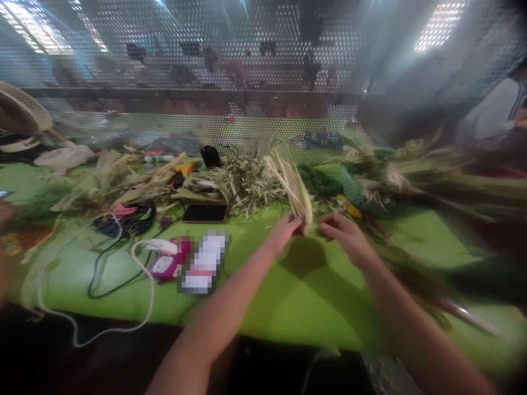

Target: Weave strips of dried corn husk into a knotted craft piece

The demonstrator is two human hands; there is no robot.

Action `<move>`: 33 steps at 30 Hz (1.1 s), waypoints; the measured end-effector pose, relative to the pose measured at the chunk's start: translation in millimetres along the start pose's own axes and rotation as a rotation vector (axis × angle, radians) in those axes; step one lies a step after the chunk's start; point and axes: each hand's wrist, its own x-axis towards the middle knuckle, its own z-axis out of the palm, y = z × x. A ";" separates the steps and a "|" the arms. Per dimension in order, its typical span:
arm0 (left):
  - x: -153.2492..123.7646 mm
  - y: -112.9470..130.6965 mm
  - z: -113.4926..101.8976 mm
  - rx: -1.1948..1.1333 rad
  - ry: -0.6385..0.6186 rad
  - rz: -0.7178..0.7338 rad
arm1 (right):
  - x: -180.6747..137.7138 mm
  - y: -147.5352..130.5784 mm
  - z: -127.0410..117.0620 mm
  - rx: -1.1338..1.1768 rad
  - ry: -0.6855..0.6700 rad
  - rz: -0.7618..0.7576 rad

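Observation:
My left hand (285, 231) is closed around the lower end of a bundle of pale dried leaf strips (290, 184), which stands up and leans left over the green table (313, 296). My right hand (345, 233) hovers just right of the bundle's base with its fingers curled inward, close to the strips; motion blur hides whether it pinches anything. Both forearms reach in from the bottom edge.
A heap of dried leaves and husks (230, 184) runs across the table's far side. A dark phone (205, 213), cables (123, 222), a pink device (167, 266) and a white cord (142, 274) lie at left. A perforated screen (263, 66) stands behind. A person's white sleeve (492, 118) shows at right.

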 end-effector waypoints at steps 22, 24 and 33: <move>-3.0 7.6 -3.2 -0.023 -0.108 0.011 | -8.6 12.6 10.9 -0.537 0.274 -0.289; -3.9 6.8 -2.9 -0.037 -0.090 0.016 | -10.9 11.0 11.4 -0.554 0.275 -0.314; -10.5 7.0 9.6 0.038 0.007 0.094 | -18.4 7.1 16.1 -0.604 0.193 -0.343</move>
